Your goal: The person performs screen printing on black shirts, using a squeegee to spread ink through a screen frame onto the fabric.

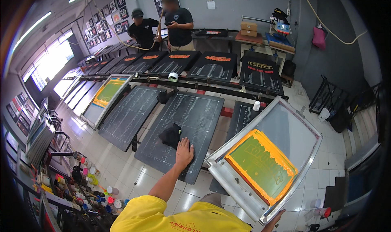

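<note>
My left hand (184,152) lies flat on a dark printing board (191,114) marked with white ruler lines, its fingers stretched out. A crumpled black cloth (171,136) rests right beside its fingertips; I cannot tell whether they touch. With my right hand (276,220) I grip the near lower corner of a silkscreen frame (218,164), holding it tilted at my right side; most of those fingers are hidden behind the frame. Across the mesh, thick orange ink (240,143) borders a green stencil area (260,163).
Black shirts (211,65) with orange prints lie on boards along the far row. Another inked screen (106,95) stands at left. A white spool (256,105) sits near the rail. Ink jars (93,171) crowd the lower left. Two people (178,24) stand beyond the far row.
</note>
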Available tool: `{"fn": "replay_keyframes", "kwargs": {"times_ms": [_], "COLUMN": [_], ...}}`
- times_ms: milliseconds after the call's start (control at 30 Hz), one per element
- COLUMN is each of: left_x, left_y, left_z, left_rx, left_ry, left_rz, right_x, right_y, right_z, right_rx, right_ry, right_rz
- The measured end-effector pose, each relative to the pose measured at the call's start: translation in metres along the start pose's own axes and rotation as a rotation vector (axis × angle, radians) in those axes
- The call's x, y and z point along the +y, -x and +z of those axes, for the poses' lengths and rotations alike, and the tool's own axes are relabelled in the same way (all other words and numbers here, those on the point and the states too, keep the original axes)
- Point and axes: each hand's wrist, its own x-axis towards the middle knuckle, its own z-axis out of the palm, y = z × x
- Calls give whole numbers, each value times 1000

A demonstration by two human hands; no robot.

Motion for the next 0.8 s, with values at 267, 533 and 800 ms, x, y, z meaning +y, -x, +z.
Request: {"fn": "replay_keyframes", "kwargs": {"times_ms": [267,533,800], "left_x": [9,13,13], "left_y": [-3,-7,-8], "left_z": [-3,-6,-13], "left_rx": [-13,-25,-48], "left_ry": [12,16,-7], "left_rz": [-1,1,-6], "right_x": [135,147,146], "right_y": [-24,-13,-15], "right_z": [-120,-128,-120], "right_rx": [-142,-137,-148], "right_ry": [436,586,622], "right_rz": [30,162,185]}}
